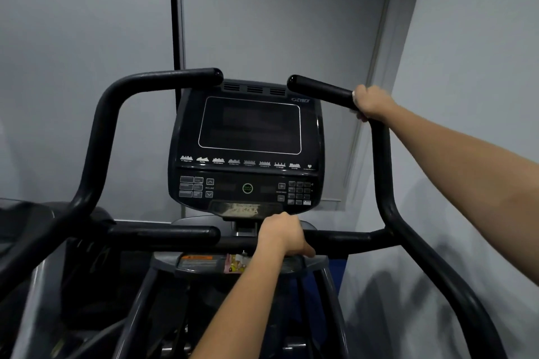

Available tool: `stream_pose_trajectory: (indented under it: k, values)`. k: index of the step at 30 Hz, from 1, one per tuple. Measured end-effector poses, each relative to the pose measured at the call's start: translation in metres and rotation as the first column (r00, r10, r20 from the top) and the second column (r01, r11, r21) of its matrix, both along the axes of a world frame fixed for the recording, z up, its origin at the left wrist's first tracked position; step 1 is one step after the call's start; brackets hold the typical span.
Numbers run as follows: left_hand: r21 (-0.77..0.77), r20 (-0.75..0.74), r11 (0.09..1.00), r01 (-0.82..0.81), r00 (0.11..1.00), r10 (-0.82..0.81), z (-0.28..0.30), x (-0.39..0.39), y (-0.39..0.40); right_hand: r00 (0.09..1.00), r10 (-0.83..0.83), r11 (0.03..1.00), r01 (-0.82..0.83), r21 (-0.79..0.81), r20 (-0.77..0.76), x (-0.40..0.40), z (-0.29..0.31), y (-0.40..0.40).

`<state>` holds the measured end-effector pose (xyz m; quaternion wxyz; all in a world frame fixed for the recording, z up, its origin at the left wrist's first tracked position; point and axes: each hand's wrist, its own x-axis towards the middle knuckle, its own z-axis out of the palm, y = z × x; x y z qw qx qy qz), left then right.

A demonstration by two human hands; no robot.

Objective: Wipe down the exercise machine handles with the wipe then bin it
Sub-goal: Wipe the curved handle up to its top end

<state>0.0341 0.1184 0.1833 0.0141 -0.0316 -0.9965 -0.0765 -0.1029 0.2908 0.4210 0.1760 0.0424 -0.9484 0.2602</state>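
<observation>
Right hand [372,103] is wrapped around the upper right handle [320,90] at its bend, with a sliver of white at the thumb side that is probably the wipe [354,95], mostly hidden in the fist. Left hand [281,234] grips the lower crossbar [344,242] below the console [248,143]. With so little wipe showing, bare skin rather than cloth may rub the grip; the bunched wipe could slip out at the bend. The upper left handle [163,80] risks being skipped. No bin is visible.

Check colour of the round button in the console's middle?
Green ring and lettering on black: the round button on the console, best seen in the head view.
</observation>
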Motion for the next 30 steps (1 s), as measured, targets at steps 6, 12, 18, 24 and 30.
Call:
stream_pose_trajectory:
  k: [6,12,18,24,30]
  values:
    - [0.019,0.056,0.999,0.027,0.998,-0.028,0.005,-0.006,0.001,0.994,0.027,0.996,-0.036,0.084,0.105,0.004,0.027,-0.042]
    - [-0.009,0.008,0.999,0.032,0.999,-0.032,0.003,-0.004,0.000,0.894,0.180,0.943,-0.039,0.330,-0.410,0.010,0.009,-0.109]
    - [-0.024,-0.007,1.000,0.004,1.000,-0.004,0.003,0.001,0.000,0.762,0.328,0.869,-0.011,0.495,-0.558,-0.013,-0.033,-0.020]
    - [-0.026,-0.025,1.000,0.012,1.000,-0.012,0.000,-0.001,0.001,0.951,0.007,0.950,0.091,0.298,-0.310,-0.008,-0.015,0.018]
    - [-0.011,0.016,1.000,0.023,1.000,-0.022,0.002,-0.004,0.002,0.989,-0.023,0.947,0.067,0.313,-0.143,-0.010,0.019,-0.049]
